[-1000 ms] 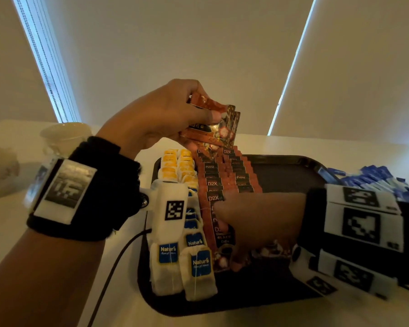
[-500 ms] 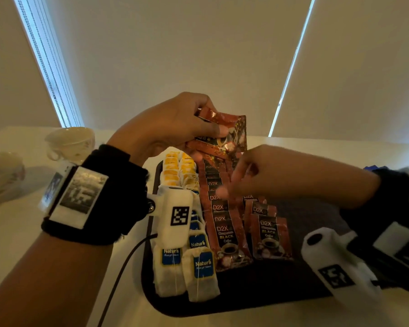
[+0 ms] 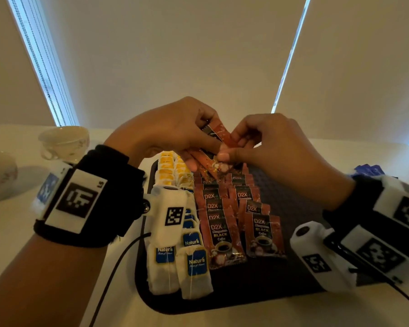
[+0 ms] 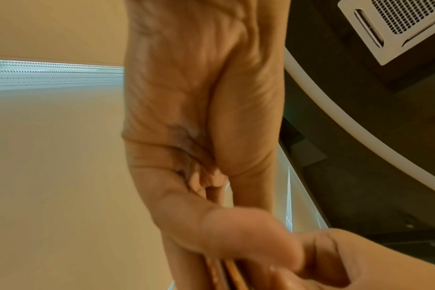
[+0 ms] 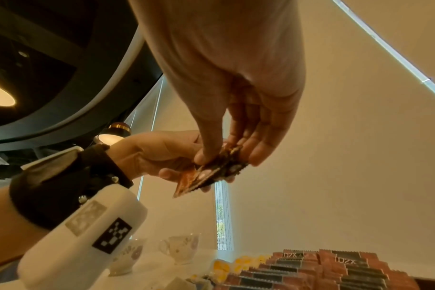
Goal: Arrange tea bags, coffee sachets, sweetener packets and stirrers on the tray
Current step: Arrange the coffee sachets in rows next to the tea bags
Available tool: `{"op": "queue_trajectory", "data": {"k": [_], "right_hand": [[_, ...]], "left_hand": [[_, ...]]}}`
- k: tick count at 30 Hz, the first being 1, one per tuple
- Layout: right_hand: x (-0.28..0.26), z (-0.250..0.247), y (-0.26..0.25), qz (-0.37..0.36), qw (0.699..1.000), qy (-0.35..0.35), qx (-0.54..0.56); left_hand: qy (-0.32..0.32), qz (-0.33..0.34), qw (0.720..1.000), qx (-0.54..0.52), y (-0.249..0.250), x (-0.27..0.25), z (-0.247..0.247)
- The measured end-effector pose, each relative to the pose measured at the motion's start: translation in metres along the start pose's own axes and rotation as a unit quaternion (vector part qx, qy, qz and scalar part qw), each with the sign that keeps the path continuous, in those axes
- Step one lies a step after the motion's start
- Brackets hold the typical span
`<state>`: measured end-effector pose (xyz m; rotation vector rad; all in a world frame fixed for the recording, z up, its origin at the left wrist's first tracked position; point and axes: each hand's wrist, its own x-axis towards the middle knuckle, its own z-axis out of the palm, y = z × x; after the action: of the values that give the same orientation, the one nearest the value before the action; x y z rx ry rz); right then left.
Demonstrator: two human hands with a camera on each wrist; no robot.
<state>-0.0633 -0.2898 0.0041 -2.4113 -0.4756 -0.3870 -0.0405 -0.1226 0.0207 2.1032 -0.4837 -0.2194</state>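
Observation:
My left hand (image 3: pixel 175 133) holds a small stack of red-brown coffee sachets (image 3: pixel 219 135) above the far end of the dark tray (image 3: pixel 293 208). My right hand (image 3: pixel 250 142) has come up to that stack and pinches a sachet (image 5: pixel 218 166) from it between thumb and fingers. On the tray lie two overlapping rows of coffee sachets (image 3: pixel 224 234), two rows of white tea bags with blue tags (image 3: pixel 191 267) at its left, and yellow-tagged tea bags (image 3: pixel 172 171) behind those. The left wrist view shows only my palm and sachet edges (image 4: pixel 226 274).
Two white teacups (image 3: pixel 64 142) stand on the white table left of the tray. Blue packets (image 3: pixel 371 169) lie off the tray's right edge, mostly behind my right wrist. A black cable (image 3: pixel 113 272) runs from my left wristband down across the table.
My right hand left the sachet it laid in the second row on the tray, rose and moved back to the stack in my left hand, where it now pinches another sachet.

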Motion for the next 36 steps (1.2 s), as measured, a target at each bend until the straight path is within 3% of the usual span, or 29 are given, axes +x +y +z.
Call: {"op": "queue_trajectory", "data": {"k": [5, 8, 12, 18, 28, 36], "right_hand": [[-0.008, -0.014, 0.008, 0.027, 1.0, -0.008, 0.006], [-0.025, -0.026, 0.025, 0.111, 0.99, -0.066, 0.053], [-0.052, -0.036, 0.054, 0.258, 0.937, -0.232, 0.036], [-0.067, -0.039, 0.065, 0.327, 0.873, -0.363, 0.001], [-0.056, -0.019, 0.071, 0.391, 0.84, -0.373, 0.051], [-0.048, -0.01, 0.069, 0.372, 0.855, -0.359, 0.039]], "left_hand": [[-0.013, -0.011, 1.0, -0.024, 0.002, -0.001, -0.002], [0.015, -0.014, 1.0, -0.019, 0.001, -0.002, -0.007], [0.05, -0.022, 0.998, -0.019, 0.0, -0.001, -0.01], [0.054, -0.029, 0.998, -0.008, 0.0, -0.001, -0.008], [0.045, -0.028, 0.999, -0.002, 0.002, -0.001, -0.006], [0.035, -0.022, 0.999, 0.0, 0.001, -0.002, -0.01]]}}
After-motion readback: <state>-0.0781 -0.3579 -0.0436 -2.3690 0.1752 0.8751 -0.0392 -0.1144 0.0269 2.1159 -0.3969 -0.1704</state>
